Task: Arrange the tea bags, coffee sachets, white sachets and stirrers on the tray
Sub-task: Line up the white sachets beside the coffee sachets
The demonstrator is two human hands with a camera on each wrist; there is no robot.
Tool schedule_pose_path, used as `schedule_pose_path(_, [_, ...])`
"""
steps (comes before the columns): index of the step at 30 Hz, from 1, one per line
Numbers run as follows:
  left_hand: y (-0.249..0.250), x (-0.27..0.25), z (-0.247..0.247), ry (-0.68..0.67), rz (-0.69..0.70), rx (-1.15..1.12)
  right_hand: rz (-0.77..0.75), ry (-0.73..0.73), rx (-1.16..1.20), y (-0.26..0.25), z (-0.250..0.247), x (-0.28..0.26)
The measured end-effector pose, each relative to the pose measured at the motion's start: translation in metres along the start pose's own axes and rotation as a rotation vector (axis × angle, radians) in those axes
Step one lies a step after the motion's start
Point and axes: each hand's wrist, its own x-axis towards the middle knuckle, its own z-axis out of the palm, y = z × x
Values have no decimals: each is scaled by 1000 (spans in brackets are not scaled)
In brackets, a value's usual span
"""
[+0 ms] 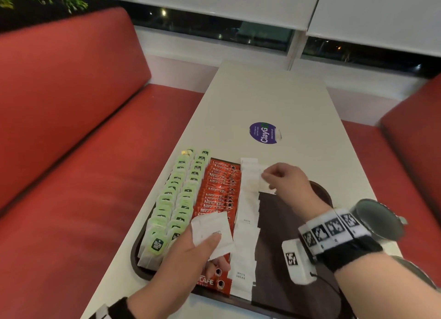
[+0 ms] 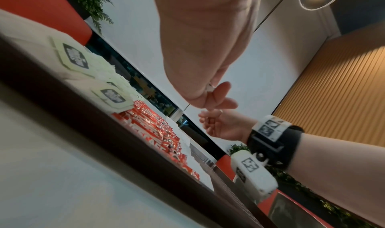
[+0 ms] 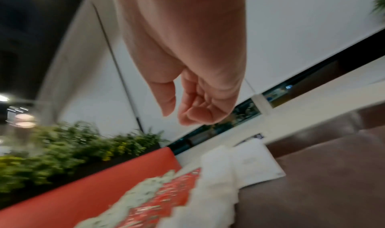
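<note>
Holding a small stack of white sachets [image 1: 212, 235] between thumb and fingers, the left hand [image 1: 188, 259] stays low over the near end of the dark tray [image 1: 293, 259]. The right hand [image 1: 286, 182] is farther back, with its fingers loosely curled over a white sachet [image 1: 263, 187] lying at the far end of the white row [image 1: 247, 223]; I cannot tell if it pinches it. Green tea bags [image 1: 174, 199] fill the left side of the tray in two rows, and red coffee sachets [image 1: 219, 190] lie between them and the white row.
</note>
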Motion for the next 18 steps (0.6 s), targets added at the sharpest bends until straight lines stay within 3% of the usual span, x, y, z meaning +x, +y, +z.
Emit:
schedule_pose_path(4, [4,-2,8,-10,28,3,-93,-326,82,-27,7,-74])
schedule_pose_path(7, [5,-3,15,0,74,6,-86,-404,173,-25,14,-103])
schedule_pose_path(12, [10,-6,23,17,55,-21,-35,-329,238,-18,7,-106])
schedule_pose_path(18, [10,-8,15,63,2,-34,115,105,173,30,-23,-36])
